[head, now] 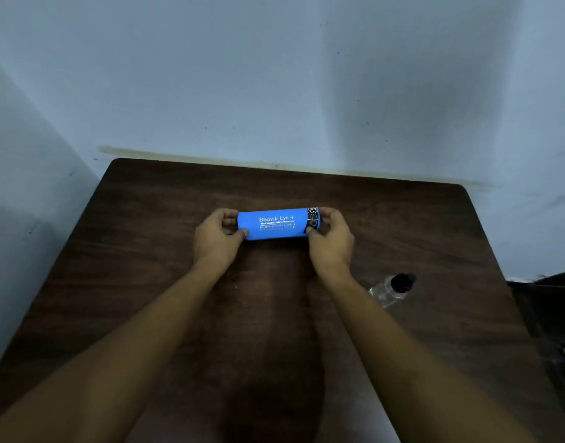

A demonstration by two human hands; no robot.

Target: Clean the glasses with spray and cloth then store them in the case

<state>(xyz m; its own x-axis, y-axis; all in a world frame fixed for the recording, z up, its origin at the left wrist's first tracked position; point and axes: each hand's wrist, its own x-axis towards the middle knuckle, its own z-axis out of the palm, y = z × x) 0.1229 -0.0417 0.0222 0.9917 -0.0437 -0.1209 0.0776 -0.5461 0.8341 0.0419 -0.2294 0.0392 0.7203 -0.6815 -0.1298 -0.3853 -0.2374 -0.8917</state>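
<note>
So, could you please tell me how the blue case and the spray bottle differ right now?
The blue case is opaque, bright blue with white lettering; the spray bottle is clear with a black cap. The case is gripped at both ends, by the left hand and the right hand, while the bottle is untouched. The case sits mid-table; the bottle is nearer the right edge. Both rest on the dark wooden table.

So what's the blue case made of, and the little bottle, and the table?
Case: probably plastic or a leather-like cover, smooth and matte, with crisp white print and no glare. Bottle: clear plastic or glass, since the table shows through it; its black cap looks like plastic. Table: dark wood or wood-look laminate, with streaky grain and a dull sheen.
</note>
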